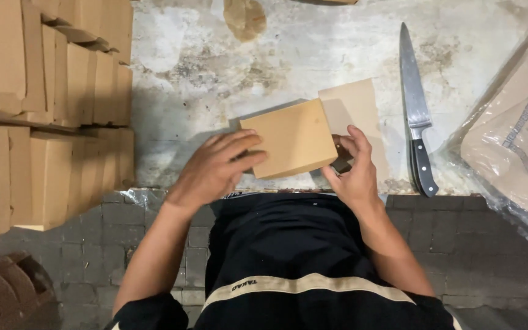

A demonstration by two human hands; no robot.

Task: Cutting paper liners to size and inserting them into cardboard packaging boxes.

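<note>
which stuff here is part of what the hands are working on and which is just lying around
In hand: small cardboard box, held by left hand and right hand; its open flap.

Lying about: kitchen knife, stacked cardboard boxes, plastic-wrapped cardboard bundle.

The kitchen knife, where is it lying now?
In the head view the kitchen knife lies on the worn surface, right of the right hand and the cardboard box.
</note>
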